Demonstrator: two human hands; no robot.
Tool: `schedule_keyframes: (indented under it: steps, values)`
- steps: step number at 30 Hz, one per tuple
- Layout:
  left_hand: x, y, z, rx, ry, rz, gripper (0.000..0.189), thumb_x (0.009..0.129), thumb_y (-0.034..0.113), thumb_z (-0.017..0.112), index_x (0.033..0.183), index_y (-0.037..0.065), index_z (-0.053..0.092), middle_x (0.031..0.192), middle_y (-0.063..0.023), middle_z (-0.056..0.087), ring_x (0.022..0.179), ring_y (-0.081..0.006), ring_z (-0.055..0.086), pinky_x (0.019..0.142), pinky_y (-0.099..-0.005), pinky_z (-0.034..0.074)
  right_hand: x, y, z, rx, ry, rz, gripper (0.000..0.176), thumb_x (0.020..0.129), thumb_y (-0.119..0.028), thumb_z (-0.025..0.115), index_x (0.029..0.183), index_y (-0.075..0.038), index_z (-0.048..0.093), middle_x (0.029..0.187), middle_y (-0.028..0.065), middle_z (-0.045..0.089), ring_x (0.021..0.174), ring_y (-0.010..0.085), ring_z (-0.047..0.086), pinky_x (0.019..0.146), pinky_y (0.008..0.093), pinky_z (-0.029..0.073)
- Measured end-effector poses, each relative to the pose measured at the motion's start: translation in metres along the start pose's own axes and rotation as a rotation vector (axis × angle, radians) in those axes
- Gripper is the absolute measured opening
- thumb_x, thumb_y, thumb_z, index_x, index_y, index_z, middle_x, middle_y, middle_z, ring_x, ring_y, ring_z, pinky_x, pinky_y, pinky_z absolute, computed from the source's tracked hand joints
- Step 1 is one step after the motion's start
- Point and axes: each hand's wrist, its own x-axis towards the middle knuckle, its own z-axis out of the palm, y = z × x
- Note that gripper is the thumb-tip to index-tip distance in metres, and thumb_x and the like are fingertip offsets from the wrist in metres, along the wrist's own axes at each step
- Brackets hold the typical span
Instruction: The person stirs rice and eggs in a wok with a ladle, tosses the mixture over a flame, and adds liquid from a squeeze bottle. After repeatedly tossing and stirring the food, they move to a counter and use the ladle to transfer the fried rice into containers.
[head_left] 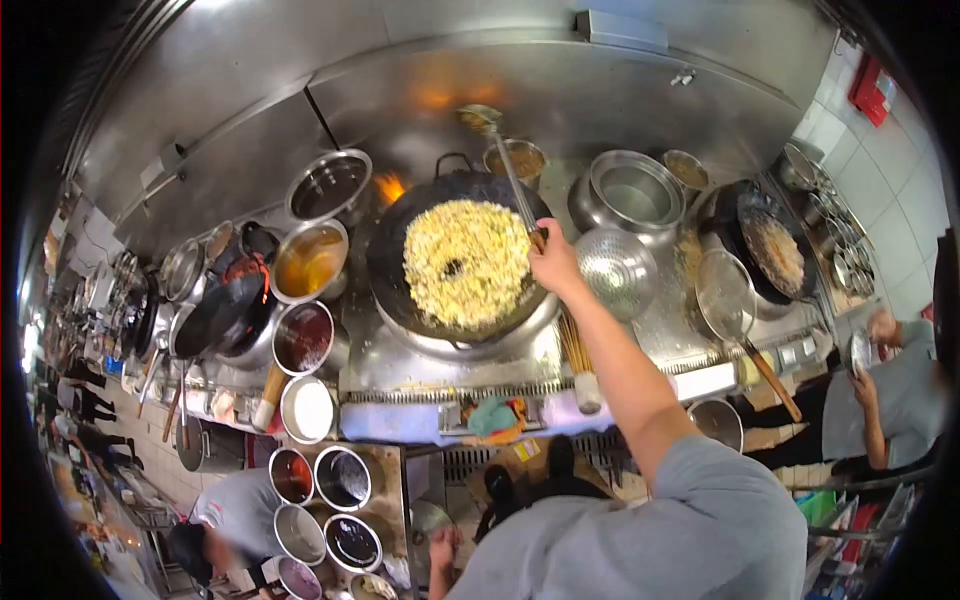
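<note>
We seem mid-fry, right hand (556,262) gripping the ladle (512,175); stirring the wok (388,262) needs it lowered; left hand (443,550) unclear.

Bare strip of counter (400,368) near of the wok (393,255): passable. Left side blocked: oil pot (308,231), red-liquid pot (336,348) close by the wok. Right: ladle (514,182) and right hand (553,256) over rim; forearm (610,335), bamboo brush (574,350), perforated scoop (614,276) obstruct. Narrow gap, scoop to mesh strainer (726,293).
</note>
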Motion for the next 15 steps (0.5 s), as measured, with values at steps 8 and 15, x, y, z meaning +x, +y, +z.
schedule_keyframes:
  steps: [8,15]
  values:
    - [-0.109,-0.025,0.032,-0.196,0.114,-0.406,0.023,0.096,0.028,0.057,0.089,0.008,0.064,0.082,-0.0007,0.062,0.077,-0.0158,0.057,0.068,-0.0302,0.045,0.281,0.075,0.147,1.411,-0.193,0.87,0.016,0.083,0.008,0.046,0.097,0.0,0.048,0.075,0.0126,0.057,0.06,0.0271,0.06,0.054,0.0441,0.054]
    - [-0.098,0.005,0.036,-0.179,0.121,-0.413,0.022,0.096,0.028,0.057,0.091,0.008,0.064,0.084,-0.0009,0.063,0.078,-0.016,0.057,0.069,-0.0301,0.045,0.244,0.029,0.045,1.238,-0.046,0.748,0.012,0.081,0.007,0.048,0.079,-0.004,0.045,0.068,0.0108,0.052,0.05,0.021,0.052,0.043,0.0354,0.047]
